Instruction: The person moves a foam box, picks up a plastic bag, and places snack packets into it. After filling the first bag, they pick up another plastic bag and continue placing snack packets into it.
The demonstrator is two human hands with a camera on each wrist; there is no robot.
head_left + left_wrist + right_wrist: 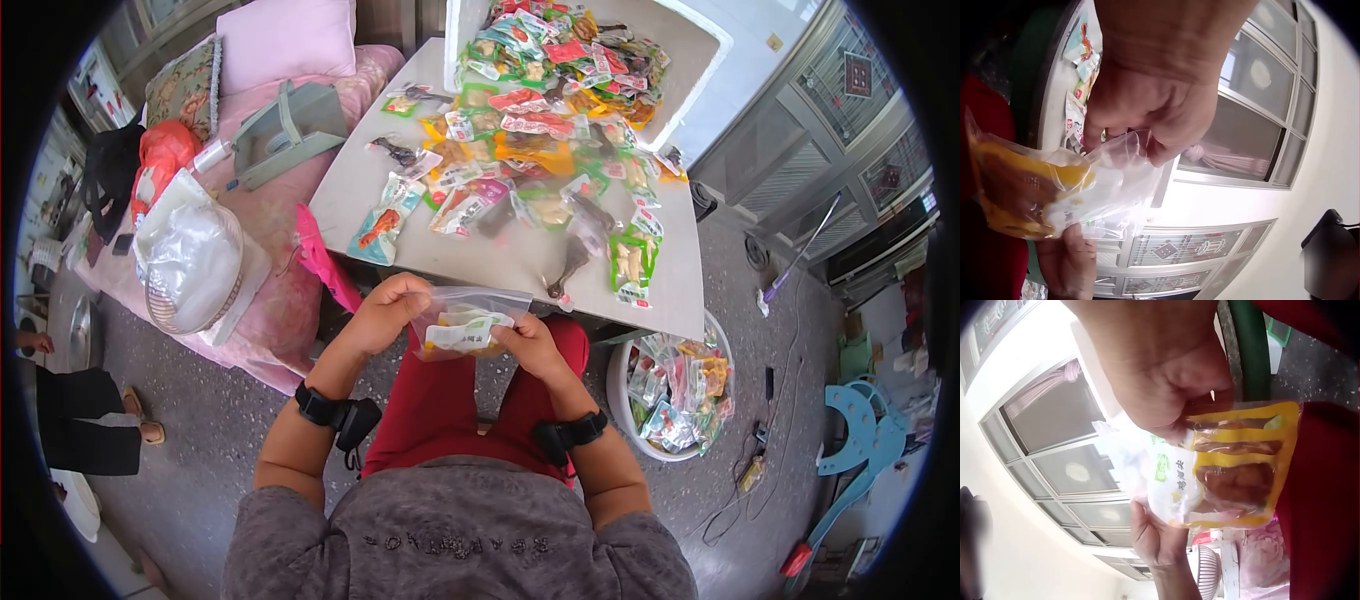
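A clear plastic bag [483,301] with a yellow-and-white food packet [460,334] inside is held between both hands above the lap. The left hand [398,305] pinches the bag's upper left edge. On the other side, the right hand [533,347] grips the bag's right part, thumb over the packet. In the left wrist view the left hand [1154,106] pinches the clear top of the bag, and the packet [1029,187] hangs at its far end. The right wrist view shows the packet's brown contents [1238,486] behind yellow stripes, beside the right hand [1175,381].
Many packets [540,152] lie on the table [440,262], with a foam box [697,85] of more at its back. A white tub [620,405] of packets stands at right. At left are a pink-covered bed [270,300], a basket [237,262] and another person's legs [88,420].
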